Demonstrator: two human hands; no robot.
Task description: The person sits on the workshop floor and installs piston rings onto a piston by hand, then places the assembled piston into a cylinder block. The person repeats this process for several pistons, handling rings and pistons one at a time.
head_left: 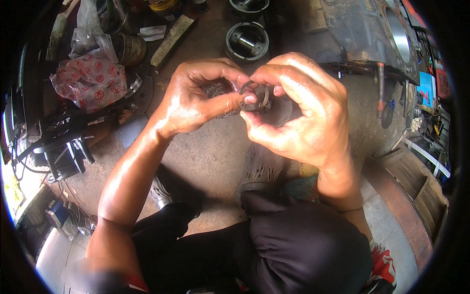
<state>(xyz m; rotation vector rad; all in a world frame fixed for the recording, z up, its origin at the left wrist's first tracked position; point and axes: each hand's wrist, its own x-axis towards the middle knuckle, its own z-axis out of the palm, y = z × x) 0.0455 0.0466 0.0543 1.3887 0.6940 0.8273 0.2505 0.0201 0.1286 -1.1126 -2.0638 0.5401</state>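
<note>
Between my hands, above my knees, is a small dark round metal part (265,99) with a curved, ring-like edge. My left hand (182,100) pinches its left side, the thumb lying across it. From the right, my right hand (313,110) curls round with fingertips and thumb closed on the same part. The fingers cover much of it, so its exact kind cannot be told. Just beyond my hands a piston (247,41) lies open side up, its pin visible across the inside. Farther off is a second piston (248,6).
An engine block (364,36) with a large round bore is at the far right. Left of the hands are a red-printed plastic bag (88,83), a pleated round filter (133,50) and a wooden strip (172,40). A wooden crate (404,171) stands at my right.
</note>
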